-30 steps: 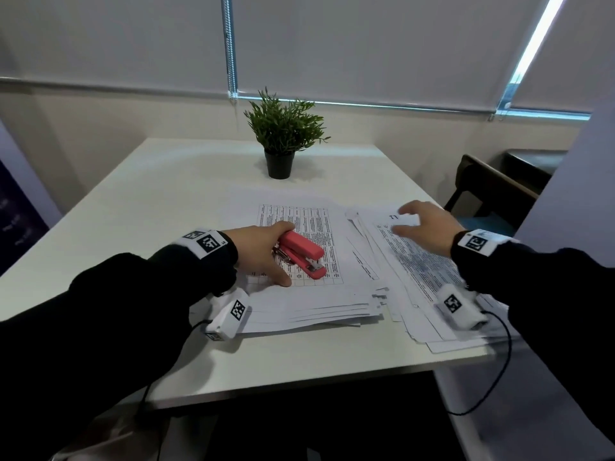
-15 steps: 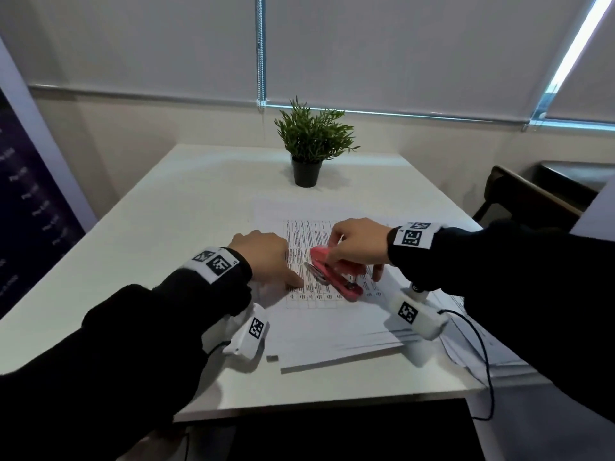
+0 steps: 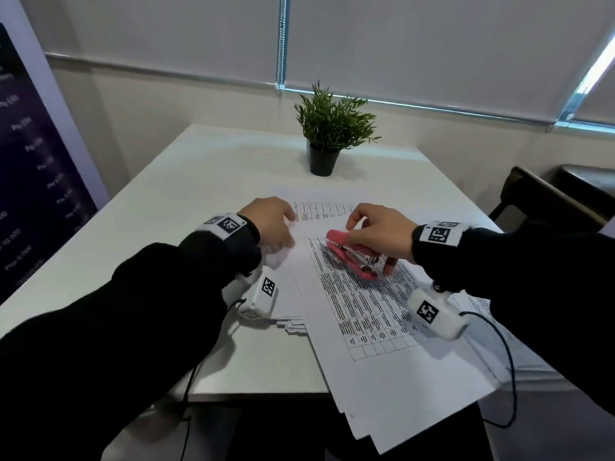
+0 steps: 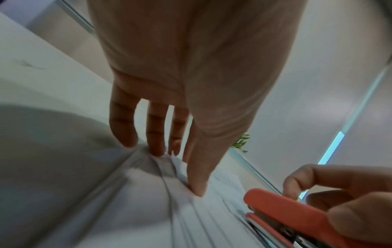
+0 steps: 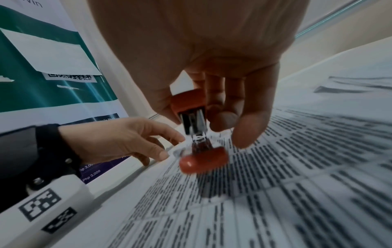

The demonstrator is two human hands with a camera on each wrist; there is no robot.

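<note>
A red stapler (image 3: 346,257) is just above a printed table sheet (image 3: 366,314) that tops a loose pile of papers. My right hand (image 3: 366,241) grips the stapler's upper arm from above. In the right wrist view the stapler's top (image 5: 191,102) sits between thumb and fingers, and its red base (image 5: 203,159) hangs apart just over the print. My left hand (image 3: 276,231) lies left of the stapler. Its straight fingers (image 4: 157,144) and thumb press on white sheets (image 4: 148,201), which wrinkle under them.
A potted plant (image 3: 324,138) stands at the back middle of the white table (image 3: 199,181). Sheets (image 3: 399,410) overhang the table's front edge. A dark chair (image 3: 545,194) is at the right and a dark banner (image 3: 33,178) at the left.
A second ago my left hand held the stapler and my right lay on the right-hand papers. The right hand then took the stapler, now raised with its base hanging. The printed sheet has turned askew.
</note>
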